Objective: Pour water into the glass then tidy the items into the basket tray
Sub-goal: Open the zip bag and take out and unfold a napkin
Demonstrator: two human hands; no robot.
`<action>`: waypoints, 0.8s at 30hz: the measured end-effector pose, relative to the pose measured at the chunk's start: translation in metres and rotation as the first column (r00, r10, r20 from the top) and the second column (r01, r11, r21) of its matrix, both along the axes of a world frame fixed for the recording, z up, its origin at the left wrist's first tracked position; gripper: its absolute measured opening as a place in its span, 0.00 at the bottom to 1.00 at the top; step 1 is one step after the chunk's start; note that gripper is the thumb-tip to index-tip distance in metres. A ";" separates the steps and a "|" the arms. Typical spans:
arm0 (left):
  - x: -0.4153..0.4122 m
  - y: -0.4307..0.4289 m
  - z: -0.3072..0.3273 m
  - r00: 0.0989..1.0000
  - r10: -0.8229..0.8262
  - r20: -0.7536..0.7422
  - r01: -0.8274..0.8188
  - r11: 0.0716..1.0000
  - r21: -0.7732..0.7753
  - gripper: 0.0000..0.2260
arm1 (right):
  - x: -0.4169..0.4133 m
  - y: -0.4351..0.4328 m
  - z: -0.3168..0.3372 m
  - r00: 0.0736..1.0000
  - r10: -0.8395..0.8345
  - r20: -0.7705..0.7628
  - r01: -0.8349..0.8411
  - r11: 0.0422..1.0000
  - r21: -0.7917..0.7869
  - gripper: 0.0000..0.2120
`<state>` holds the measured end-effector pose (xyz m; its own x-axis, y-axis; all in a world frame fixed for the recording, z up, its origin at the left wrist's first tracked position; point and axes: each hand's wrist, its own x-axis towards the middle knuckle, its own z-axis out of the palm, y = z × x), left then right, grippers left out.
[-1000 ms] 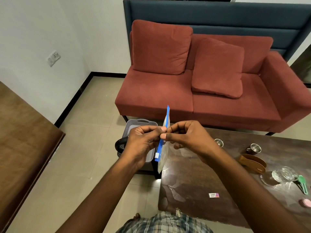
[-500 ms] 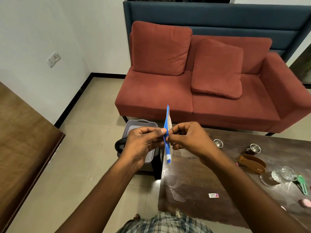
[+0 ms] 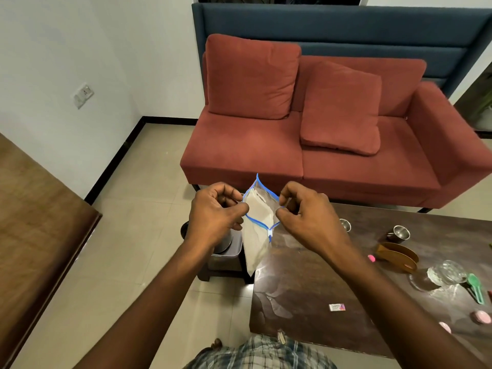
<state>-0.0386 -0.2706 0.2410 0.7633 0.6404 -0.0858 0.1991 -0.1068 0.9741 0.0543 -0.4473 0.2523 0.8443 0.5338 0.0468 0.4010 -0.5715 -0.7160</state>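
While our left hand and right hand pinch its lips, the zip bag hangs upright between them, basket tray under the left.

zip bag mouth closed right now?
No: the left hand and right hand each pinch a blue edge of the bag and hold the edges apart, so the mouth gapes open.

text: none legible | small packet: print too blurred
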 end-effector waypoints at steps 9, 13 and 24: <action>0.002 -0.014 0.001 0.993 -0.120 -0.009 0.120 0.989 0.083 0.07 | 0.000 0.012 0.010 0.989 0.133 0.065 -0.101 0.928 -0.360 0.14; 0.001 -0.019 0.000 0.991 -0.132 0.009 0.131 0.988 0.086 0.08 | 0.008 0.023 0.004 0.990 0.132 0.044 -0.105 0.915 -0.390 0.17; -0.007 -0.027 -0.003 0.990 -0.125 0.066 0.113 0.982 0.154 0.12 | 0.014 0.042 -0.006 0.993 0.101 0.062 -0.051 0.837 -0.546 0.17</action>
<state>-0.0457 -0.2976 0.2377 0.8353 0.5459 0.0647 0.1030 -0.2711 0.9570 0.0681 -0.4050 0.2463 0.8063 0.5569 -0.1994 0.5039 -0.8232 -0.2616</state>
